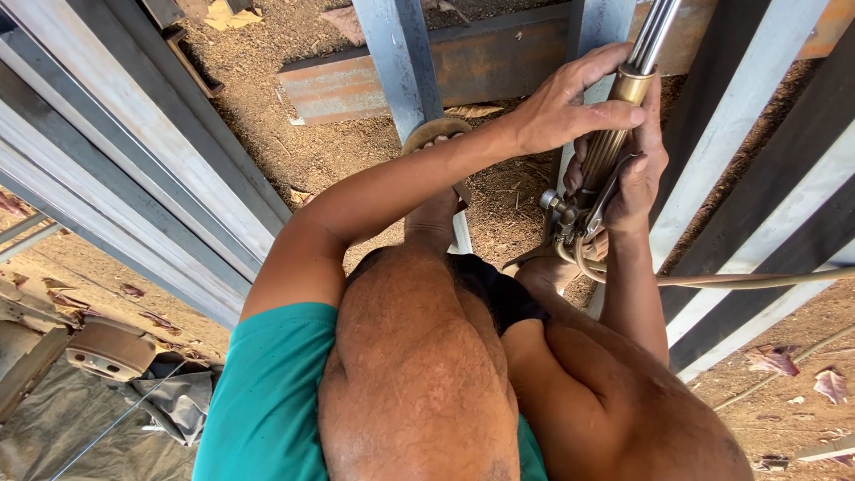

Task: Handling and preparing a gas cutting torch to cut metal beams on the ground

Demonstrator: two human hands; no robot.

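Grey painted steel beams are laid slanting at the left, over brown dirt ground. A rusty flat steel bar is seen across the top. The left hand is wrapped around the brass-handled cutting torch with twin steel tubes, near its collar. The right hand is clamped on the handle just below, beside the valves. A tan rubber hose is trailed rightward. No containers are seen.

Bright daylight, hard shadow bands across steel beams, sharp focus, wide-angle edge stretch
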